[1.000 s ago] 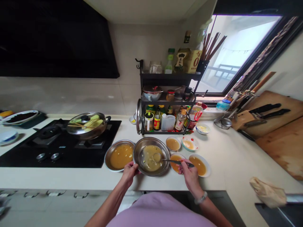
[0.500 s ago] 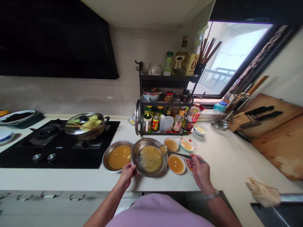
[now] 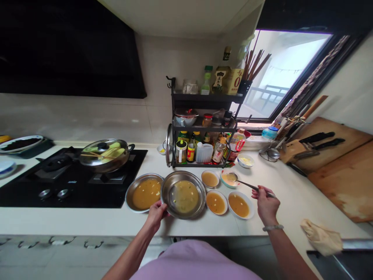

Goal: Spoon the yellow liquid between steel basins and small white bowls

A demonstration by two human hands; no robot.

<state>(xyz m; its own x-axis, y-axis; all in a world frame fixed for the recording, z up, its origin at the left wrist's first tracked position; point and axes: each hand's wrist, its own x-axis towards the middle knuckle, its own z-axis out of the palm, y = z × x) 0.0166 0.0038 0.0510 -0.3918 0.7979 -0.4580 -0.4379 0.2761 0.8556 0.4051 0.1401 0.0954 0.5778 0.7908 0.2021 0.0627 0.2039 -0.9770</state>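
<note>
My left hand (image 3: 157,214) grips the near-left rim of a metal basin (image 3: 199,186), tilting it slightly; thin yellowish liquid pools inside. A second metal basin (image 3: 129,190) with orange-brown broth stands just left of it. My right hand (image 3: 265,202) is closed around the handle of a ladle (image 3: 250,186). The ladle's head is over the red-patterned bowl (image 3: 225,182), which holds pale orange liquid. Around it stand a bowl of pale brown liquid (image 3: 210,179), a bowl of orange broth (image 3: 216,203) and another broth bowl (image 3: 239,205) at the right.
A lidded pan (image 3: 105,155) sits on the black stove (image 3: 72,190). Behind the bowls rises a black rack (image 3: 204,128) of bottles and jars. A small white bowl (image 3: 245,161), a knife block (image 3: 294,149), cutting boards (image 3: 344,171) and a cloth (image 3: 320,235) are at the right.
My right hand has moved right with the ladle, from above the metal basin's right edge to the red-patterned bowl. My left hand still holds the basin, nearly unmoved.
</note>
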